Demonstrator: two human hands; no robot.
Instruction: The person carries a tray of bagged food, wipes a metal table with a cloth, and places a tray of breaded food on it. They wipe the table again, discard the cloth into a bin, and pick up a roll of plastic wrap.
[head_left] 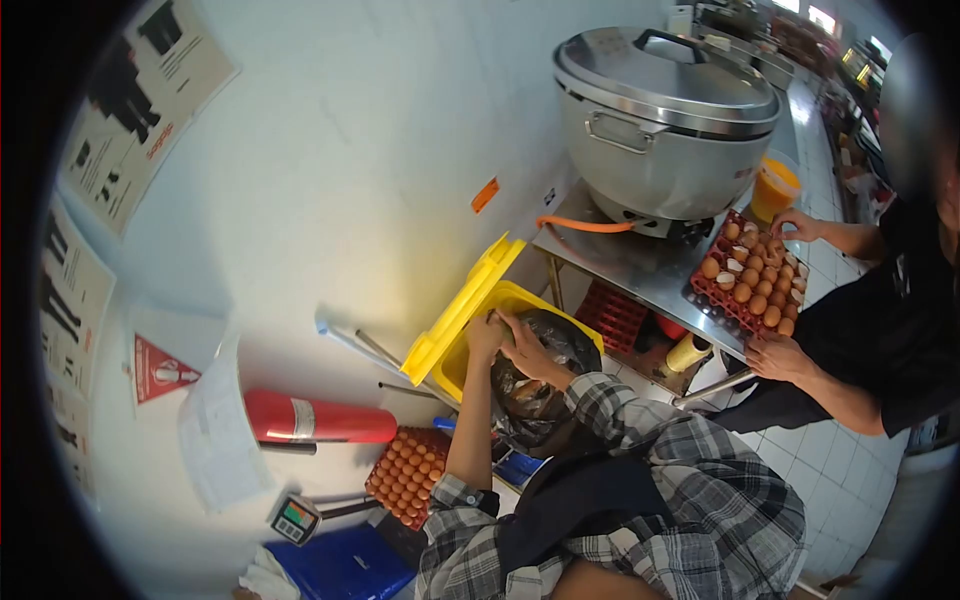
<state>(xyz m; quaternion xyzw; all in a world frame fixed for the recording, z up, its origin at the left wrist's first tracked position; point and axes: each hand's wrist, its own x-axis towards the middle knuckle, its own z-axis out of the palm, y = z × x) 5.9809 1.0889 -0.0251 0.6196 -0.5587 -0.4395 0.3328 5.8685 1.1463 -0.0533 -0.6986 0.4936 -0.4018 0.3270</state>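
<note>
Eggshell (497,318), or an egg, sits pinched between left hand (486,336) and right hand (524,345) over the black-lined yellow bin (470,330). Below them a full egg tray (408,476) waits; beyond, another person's tray (752,280) is part emptied.

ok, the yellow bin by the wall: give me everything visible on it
The yellow bin looks like hard plastic, with a hinged lid swung open toward the white wall. A black bag lines it and spills over the rim. It stands on the floor beside the steel table's leg, tilted in this view. Both hands meet over its opening: the left hand and right hand appear to hold an egg there. Its base is hidden.
</note>
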